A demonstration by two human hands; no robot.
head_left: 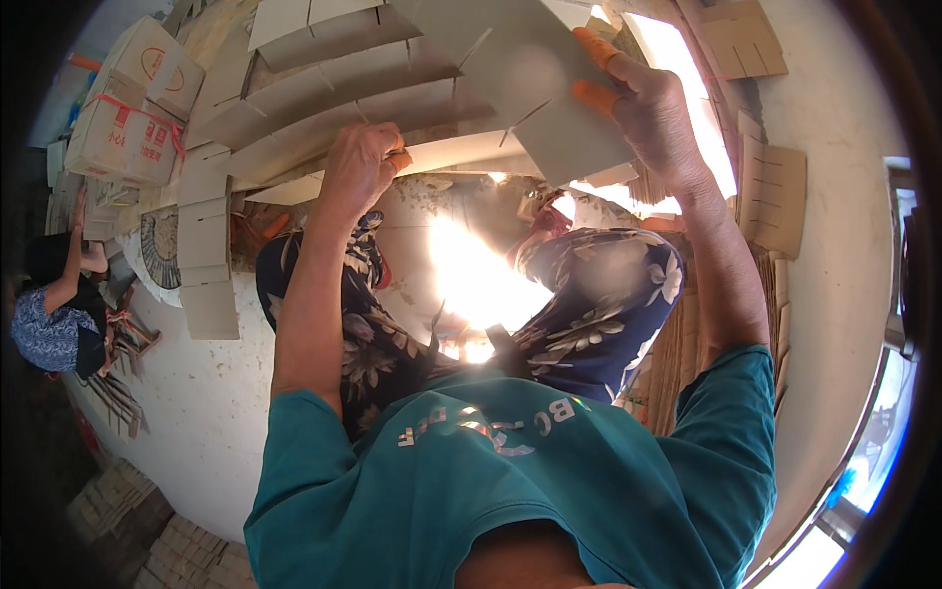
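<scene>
Both my arms reach forward over the worktop, with orange covers on some fingertips. My right hand [648,108] grips a wide grey-brown slotted cardboard sheet [564,128] by its right edge, and the sheet is tilted over the others. Closed in a pinch, my left hand [365,162] is at the near edge of a long cardboard strip [456,152]. Beyond that hand, several slotted cardboard strips [343,108] stand on edge in rows. Parts of these rows are hidden behind the raised sheet.
White cartons [132,123] tied with red cord sit at the far left. Another person [64,314] sits below them. Slotted cardboard pieces hang at the left [206,255] and right [773,191]. Cardboard stacks [182,560] lie on the floor at lower left. Bright sunlight falls between my knees.
</scene>
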